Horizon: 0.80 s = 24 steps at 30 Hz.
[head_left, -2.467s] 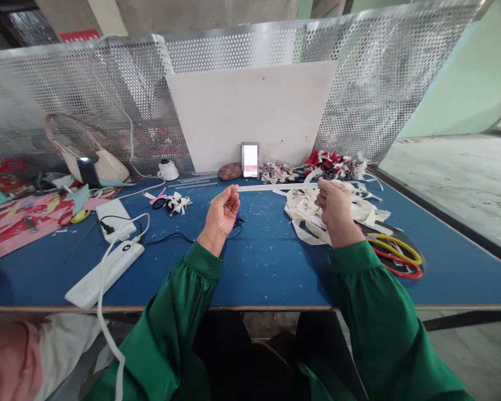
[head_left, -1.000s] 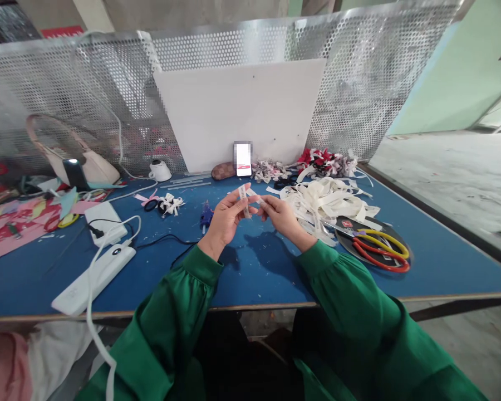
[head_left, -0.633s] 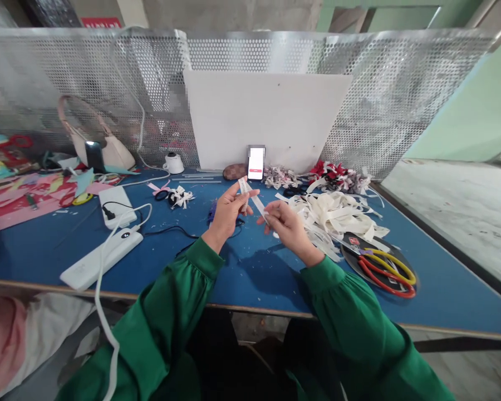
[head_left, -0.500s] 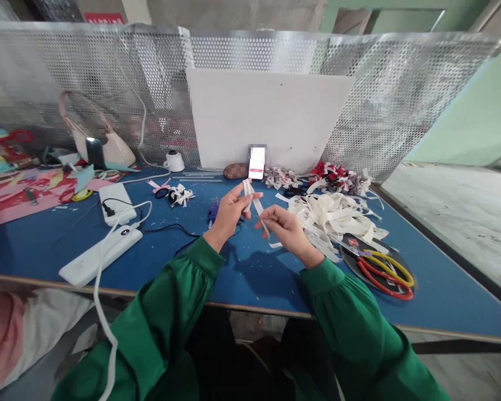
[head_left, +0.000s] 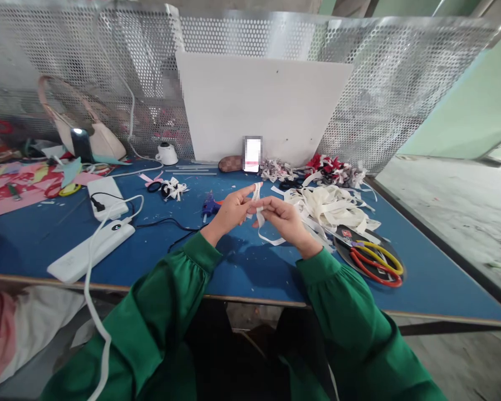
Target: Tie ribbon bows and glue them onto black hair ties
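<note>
While pinching white ribbon (head_left: 256, 192) with left hand (head_left: 231, 210) and right hand (head_left: 290, 224) over the bench's (head_left: 250, 278) middle, have it looped, maybe half done, with some dangling loose and strips (head_left: 332, 206) piled right.

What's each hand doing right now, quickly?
Left hand: partly closed, holding the printed white ribbon.
Right hand: closed, pinching the same ribbon, a loose length hanging below.

Green-sleeved left arm (head_left: 162, 301) and right arm (head_left: 359, 306) reaching forward and angled inward, left hand (head_left: 232, 211) raised with index finger stretched out, right hand (head_left: 284, 221) with thumb and fingers drawn into a pinch, their fingers overlapping in view.
</note>
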Available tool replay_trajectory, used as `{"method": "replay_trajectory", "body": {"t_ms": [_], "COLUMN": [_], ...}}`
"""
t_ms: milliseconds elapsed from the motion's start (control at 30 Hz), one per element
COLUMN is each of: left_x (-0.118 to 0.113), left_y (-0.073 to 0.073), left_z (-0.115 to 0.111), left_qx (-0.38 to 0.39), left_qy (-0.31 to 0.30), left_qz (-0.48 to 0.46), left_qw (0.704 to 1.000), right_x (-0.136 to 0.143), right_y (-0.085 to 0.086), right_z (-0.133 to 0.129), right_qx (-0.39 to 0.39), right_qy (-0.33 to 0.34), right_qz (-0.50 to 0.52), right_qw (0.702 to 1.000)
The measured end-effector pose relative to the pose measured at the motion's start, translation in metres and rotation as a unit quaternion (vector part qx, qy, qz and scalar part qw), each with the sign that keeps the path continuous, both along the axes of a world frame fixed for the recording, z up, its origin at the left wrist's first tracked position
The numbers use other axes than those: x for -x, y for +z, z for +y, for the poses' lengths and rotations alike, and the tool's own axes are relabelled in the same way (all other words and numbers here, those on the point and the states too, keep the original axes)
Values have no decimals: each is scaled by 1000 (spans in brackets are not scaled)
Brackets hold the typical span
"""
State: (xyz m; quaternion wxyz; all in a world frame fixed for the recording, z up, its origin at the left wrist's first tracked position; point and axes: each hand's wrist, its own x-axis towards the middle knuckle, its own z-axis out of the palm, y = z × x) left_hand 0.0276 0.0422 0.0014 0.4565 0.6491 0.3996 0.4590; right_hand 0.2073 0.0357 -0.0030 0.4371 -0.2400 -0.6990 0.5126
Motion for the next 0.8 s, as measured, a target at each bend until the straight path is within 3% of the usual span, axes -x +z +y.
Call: {"method": "replay_trajectory", "body": {"t_ms": [233,467,667,800], "left_x": [-3,-5,-8,-9], "left_y": [-4,-5,-6,-5], "left_z": [2,0,-2,-4], "left_qx": [8,14,62,65], "left_qy": [-5,-54,-111,-135], "left_qz": [28,39,23,47], "left_qw": [1000,998,992,988], "right_x": [-9,-14,-18,-17], "right_y": [3,1,2,0], "right_z": [7,15,18,21], "right_qx": [33,6,-170,-173], "right_qy": [-11,-118,-263,-281], "right_qz": [36,32,-20,-50], "right_qw": [999,992,949,943]}}
